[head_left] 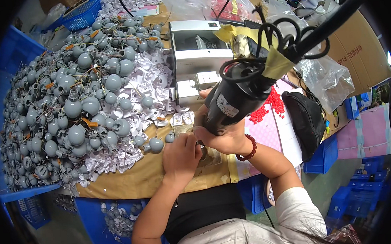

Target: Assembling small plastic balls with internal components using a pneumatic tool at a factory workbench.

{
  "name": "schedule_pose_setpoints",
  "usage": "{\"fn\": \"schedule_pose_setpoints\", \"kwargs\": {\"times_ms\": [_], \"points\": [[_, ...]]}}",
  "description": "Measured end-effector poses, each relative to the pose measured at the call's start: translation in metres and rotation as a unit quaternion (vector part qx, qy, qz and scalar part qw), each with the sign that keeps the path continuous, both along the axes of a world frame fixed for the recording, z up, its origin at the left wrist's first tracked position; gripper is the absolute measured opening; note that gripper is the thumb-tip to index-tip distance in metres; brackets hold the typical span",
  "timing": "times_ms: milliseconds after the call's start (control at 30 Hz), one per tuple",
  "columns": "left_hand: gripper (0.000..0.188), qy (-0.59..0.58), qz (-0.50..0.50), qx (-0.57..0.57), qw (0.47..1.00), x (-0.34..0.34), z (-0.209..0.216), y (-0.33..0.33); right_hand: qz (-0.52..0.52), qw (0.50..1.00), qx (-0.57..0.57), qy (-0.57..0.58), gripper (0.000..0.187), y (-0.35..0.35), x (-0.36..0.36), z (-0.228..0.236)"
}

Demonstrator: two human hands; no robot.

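Observation:
My right hand (pixel 226 140), with a dark red bead bracelet on its wrist, is wrapped round a black electric screwdriver (pixel 230 103). The tool is tilted, its lower end down between my hands and its cable looped and taped at the top. Close beside it, my left hand (pixel 179 157) is closed, fingers curled at the tool's lower end; what they hold is hidden. Under my hands a pale fixture (pixel 213 158) partly shows on the brown-covered table. Grey round-headed parts with wires (pixel 156 145) lie just left of my left hand.
A large heap of grey ball-shaped parts (pixel 73 108) fills the left side, with white plastic pieces (pixel 147 80) beside it. Ahead stands a white box-shaped machine (pixel 201 54). To the right are small red parts (pixel 272 104), a black pouch (pixel 302 123) and a cardboard box (pixel 355 51).

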State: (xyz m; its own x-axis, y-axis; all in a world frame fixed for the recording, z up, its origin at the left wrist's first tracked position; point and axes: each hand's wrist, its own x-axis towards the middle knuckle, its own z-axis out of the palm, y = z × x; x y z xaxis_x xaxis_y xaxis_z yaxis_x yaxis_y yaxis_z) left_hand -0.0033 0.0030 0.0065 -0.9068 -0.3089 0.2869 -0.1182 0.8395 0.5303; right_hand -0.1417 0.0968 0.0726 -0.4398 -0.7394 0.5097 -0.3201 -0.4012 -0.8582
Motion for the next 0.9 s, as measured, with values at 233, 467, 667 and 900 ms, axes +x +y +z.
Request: {"fn": "schedule_pose_setpoints", "kwargs": {"times_ms": [233, 467, 667, 900], "points": [[0.024, 0.042, -0.003, 0.019, 0.999, 0.000, -0.007, -0.004, 0.015, 0.997, 0.037, 0.070, 0.071, 0.010, 0.005, -0.005], [0.034, 0.049, 0.003, 0.080, 0.996, 0.000, 0.002, -0.003, 0.018, 0.993, 0.021, 0.119, 0.070, 0.016, 0.012, -0.013], [0.041, 0.038, -0.026, 0.090, 0.995, 0.000, 0.004, -0.006, 0.009, 0.995, 0.038, 0.091, 0.064, 0.023, 0.016, -0.026], [0.036, 0.011, -0.015, 0.052, 0.998, 0.001, -0.009, -0.006, -0.037, 0.993, 0.074, 0.083, 0.046, 0.017, 0.018, -0.014]]}}
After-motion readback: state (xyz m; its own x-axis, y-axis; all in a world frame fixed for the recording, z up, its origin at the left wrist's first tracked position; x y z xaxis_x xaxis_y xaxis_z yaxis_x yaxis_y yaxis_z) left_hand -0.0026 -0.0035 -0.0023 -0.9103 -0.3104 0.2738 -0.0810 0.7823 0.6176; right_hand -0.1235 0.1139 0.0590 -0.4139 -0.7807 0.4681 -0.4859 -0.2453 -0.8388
